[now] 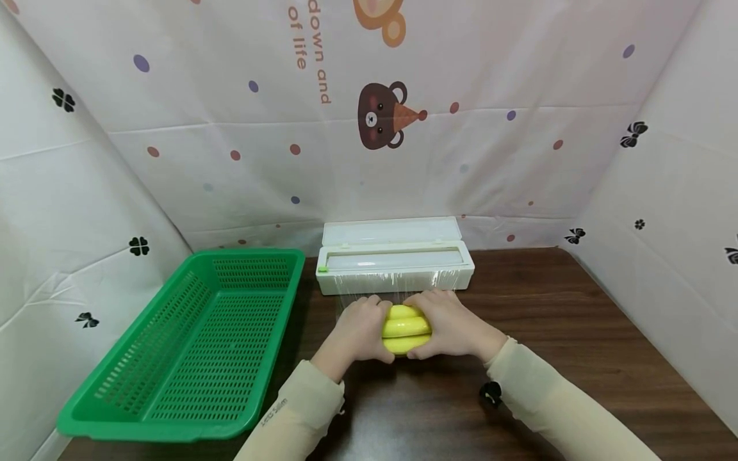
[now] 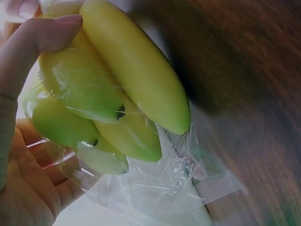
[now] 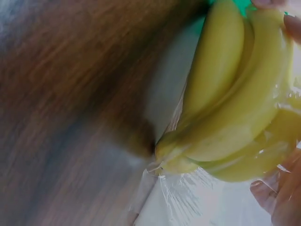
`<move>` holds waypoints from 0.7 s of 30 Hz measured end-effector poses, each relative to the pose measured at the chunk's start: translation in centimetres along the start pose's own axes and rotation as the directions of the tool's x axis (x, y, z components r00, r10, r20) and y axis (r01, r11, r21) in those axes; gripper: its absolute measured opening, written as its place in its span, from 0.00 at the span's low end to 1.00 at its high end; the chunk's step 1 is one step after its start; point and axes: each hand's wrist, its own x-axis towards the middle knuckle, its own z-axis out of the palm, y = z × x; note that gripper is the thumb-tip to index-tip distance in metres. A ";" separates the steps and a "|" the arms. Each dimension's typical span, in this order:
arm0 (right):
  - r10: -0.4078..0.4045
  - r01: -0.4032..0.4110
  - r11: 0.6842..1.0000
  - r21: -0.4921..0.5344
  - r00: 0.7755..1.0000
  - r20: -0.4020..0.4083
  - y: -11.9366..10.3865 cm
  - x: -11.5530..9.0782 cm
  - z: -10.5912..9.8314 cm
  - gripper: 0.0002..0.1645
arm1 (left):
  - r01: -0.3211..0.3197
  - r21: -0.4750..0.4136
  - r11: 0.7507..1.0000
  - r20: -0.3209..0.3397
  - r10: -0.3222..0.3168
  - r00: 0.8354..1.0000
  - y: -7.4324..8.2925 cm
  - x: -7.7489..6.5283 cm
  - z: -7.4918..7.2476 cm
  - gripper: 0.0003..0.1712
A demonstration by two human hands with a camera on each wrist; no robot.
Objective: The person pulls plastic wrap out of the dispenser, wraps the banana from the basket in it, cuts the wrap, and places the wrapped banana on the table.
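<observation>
- Far left: green basket with slotted walls, beside the left forearm; only bare mesh shows inside.
- Left sleeve: cream, cut off by the lower edge; lettering along it is too small to read with certainty.
- Backdrop: white cloth with coloured dots; sideways print reads "down and" and "of life", its upper portion cut off. A brown bear in a party hat is printed nearby.
- Left hand: thumb and fingers clamped on the bananas' left side; some fingertips hidden in the head view.
- White film dispenser: directly beyond the hands, lid raised, small green piece at its left end; no label readable.
- Bananas: a bunch between both hands, above the dark wooden table. Clear film clings to them; its full extent cannot be determined.
- Right hand: clamped on the bunch's right side, thumb nearest the wearer.
- Right sleeve: cream, cut off below; black object at the cuff, unidentifiable.
</observation>
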 end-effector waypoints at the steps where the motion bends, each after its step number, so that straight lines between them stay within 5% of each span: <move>1: -0.010 0.009 1.000 -0.020 1.000 -0.007 0.0 0.0 0.1 0.48 | 0.002 -0.011 1.000 0.005 -0.002 1.000 -0.1 0.1 0.0 0.38; 12: -0.078 0.071 0.987 -0.141 0.996 -0.044 -0.2 0.0 0.8 0.60 | 0.050 -0.115 0.992 0.092 -0.040 0.995 -0.8 0.7 -0.1 0.35; 21: -0.113 0.103 0.988 -0.113 0.989 -0.092 -0.1 0.3 0.9 0.48 | 0.073 -0.179 0.981 0.117 -0.052 0.992 -0.9 0.8 -0.2 0.32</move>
